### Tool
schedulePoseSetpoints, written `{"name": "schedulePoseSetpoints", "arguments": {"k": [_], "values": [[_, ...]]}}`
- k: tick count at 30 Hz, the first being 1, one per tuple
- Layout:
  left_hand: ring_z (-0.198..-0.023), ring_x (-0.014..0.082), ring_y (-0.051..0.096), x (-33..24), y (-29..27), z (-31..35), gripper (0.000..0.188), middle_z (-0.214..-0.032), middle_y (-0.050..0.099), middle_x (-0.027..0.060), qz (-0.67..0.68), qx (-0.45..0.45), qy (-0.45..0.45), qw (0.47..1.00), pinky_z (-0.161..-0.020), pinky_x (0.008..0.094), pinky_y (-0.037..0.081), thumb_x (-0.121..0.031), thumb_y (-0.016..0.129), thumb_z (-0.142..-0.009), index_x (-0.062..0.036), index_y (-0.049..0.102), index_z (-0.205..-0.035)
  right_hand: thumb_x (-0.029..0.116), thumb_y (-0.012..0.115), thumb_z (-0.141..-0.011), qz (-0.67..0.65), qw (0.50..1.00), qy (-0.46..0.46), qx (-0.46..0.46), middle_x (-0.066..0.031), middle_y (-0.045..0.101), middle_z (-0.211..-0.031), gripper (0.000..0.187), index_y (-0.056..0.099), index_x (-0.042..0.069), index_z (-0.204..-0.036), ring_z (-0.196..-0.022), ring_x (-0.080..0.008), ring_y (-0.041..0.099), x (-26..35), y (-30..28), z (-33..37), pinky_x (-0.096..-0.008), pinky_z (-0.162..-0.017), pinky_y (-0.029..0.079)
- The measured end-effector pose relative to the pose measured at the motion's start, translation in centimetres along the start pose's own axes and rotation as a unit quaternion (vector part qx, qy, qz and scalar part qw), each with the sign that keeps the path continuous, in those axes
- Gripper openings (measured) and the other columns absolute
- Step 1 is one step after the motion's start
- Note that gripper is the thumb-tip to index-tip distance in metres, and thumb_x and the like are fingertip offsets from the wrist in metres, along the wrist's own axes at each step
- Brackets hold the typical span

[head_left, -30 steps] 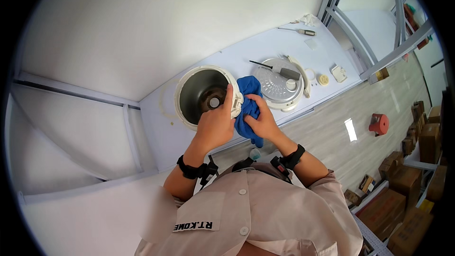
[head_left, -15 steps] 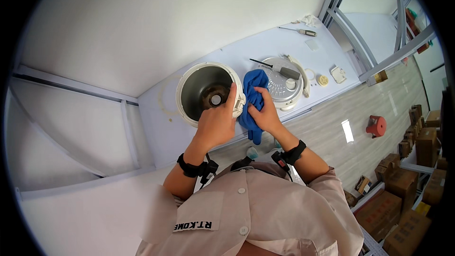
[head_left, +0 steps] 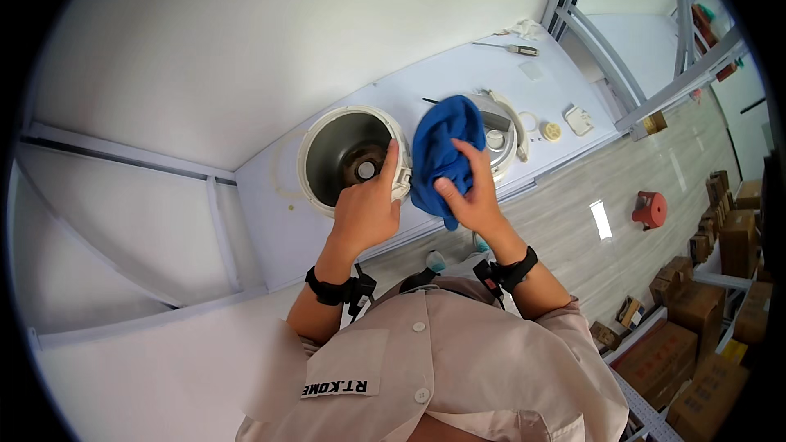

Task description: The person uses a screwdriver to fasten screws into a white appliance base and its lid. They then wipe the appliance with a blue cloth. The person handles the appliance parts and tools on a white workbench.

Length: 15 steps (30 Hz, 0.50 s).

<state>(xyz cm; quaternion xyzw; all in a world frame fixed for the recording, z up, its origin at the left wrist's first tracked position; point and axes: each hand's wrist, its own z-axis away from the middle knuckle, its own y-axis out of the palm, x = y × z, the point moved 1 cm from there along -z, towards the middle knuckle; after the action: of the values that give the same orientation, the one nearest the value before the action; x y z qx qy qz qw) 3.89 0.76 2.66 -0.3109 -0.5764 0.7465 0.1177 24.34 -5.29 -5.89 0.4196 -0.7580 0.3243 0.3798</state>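
My left hand (head_left: 364, 213) grips the near right rim of an opened rice cooker body (head_left: 324, 151), its index finger laid along the edge. The pot has a cream rim, grey inner walls and a brownish bottom with a round metal centre. In my right hand (head_left: 481, 200) is a bunched blue cloth (head_left: 446, 139), held just right of the pot, with thumb and fingers pinching its folds. Behind the cloth lies the detached silver round lid (head_left: 511, 150), partly covered. A screwdriver with a grey handle (head_left: 496, 121) rests on it; most of its shaft is hidden.
Toward the table's far right are another screwdriver (head_left: 524, 51), a crumpled white cloth (head_left: 526, 29), a yellowish round part (head_left: 551, 132) and a white plastic piece (head_left: 579, 120). A wall borders the table's back. On the floor stand a red stool (head_left: 649, 209) and cardboard boxes (head_left: 655, 352).
My right hand has raised the blue cloth slightly and moved it right, so it spreads wider and covers more of the lid and screwdriver. My left hand stays on the rim.
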Motion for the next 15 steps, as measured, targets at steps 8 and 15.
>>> {"name": "schedulePoseSetpoints", "arguments": {"k": [8,15], "values": [[-0.076,0.0464,0.072,0.4,0.7,0.1,0.097,-0.085,0.074,0.0256,0.010,-0.021,-0.006,1.000,-0.071,0.0535,0.057,-0.013,0.073,-0.085,-0.0001,0.022,-0.167,0.041,0.095,-0.077,0.056,0.994,0.003,0.091,-0.0233,0.055,-0.130,0.076,0.061,0.016,-0.140,-0.110,-0.0468,0.066,1.3,2.5,-1.5,-0.0447,-0.091,0.057],[-0.078,0.0423,0.073,0.8,0.7,0.0,0.085,-0.089,0.075,0.0226,-0.008,-0.032,0.033,0.999,-0.071,0.0523,0.058,-0.012,0.072,-0.084,0.0032,0.036,-0.159,0.018,0.085,-0.093,-0.256,0.920,0.280,0.101,-0.0067,0.072,-0.115,0.046,0.063,0.004,-0.130,-0.105,-0.0138,0.066,-4.0,3.1,-1.7,-0.0320,-0.090,0.056]]}}
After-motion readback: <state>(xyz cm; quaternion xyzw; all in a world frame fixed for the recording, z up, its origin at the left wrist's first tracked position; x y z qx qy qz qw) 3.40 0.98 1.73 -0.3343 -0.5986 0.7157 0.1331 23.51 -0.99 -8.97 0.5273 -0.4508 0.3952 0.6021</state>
